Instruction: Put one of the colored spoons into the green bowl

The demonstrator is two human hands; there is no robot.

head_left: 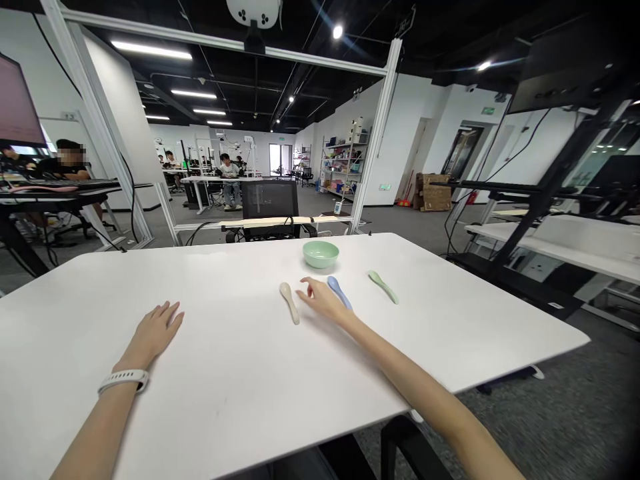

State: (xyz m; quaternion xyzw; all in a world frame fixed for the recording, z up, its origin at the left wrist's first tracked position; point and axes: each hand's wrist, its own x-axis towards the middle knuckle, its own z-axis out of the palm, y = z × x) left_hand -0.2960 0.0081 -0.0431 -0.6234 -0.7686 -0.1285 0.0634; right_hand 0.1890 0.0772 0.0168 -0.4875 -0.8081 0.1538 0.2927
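Head view: right hand (pixel 320 301), centre of frame, thumb and forefinger parted, grasping nothing, just beside the cream spoon (pixel 289 304). Blue spoon (pixel 339 291), right of that hand's knuckles, its handle reaching the wrist's outline. Above, green bowl (pixel 321 256); right of centre, light-green spoon (pixel 383 287), both on the white table (pixel 225 347). Left hand (pixel 154 333), left of centre: palm down, fingers slightly spread. Upper right: green sign (pixel 488 111), lettering too small to read.

bowl (pixel 321 255): smooth plastic by appearance, lightly glossy. spoons (pixel 290 304): smooth, plastic-looking. tabletop (pixel 225 360): smooth, low sheen. frame (pixel 373 147): metal, satin finish. chair back (pixel 270 198): mesh.
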